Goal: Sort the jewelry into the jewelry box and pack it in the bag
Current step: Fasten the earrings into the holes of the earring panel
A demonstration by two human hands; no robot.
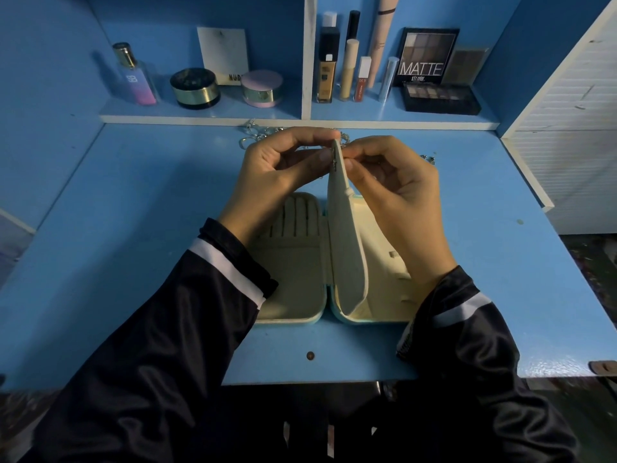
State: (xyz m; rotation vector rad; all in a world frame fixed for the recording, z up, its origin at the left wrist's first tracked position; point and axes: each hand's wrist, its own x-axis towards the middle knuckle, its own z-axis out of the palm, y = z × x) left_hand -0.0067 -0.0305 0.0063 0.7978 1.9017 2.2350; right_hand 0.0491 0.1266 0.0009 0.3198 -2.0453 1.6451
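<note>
Open box on the desk beneath both wrists, its flap upright between the hands, left hand thumb and forefinger pinching the flap's top edge, right hand fingertips pinching its other side, small stud between the fingertips, loose chains just beyond the knuckles

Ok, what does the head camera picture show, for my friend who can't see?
A left hand and right hand pinch the top of the cream flap in an open jewelry box on a blue desk, at a small metal piece. Silver jewelry lies behind; makeup stands on the shelf.
</note>
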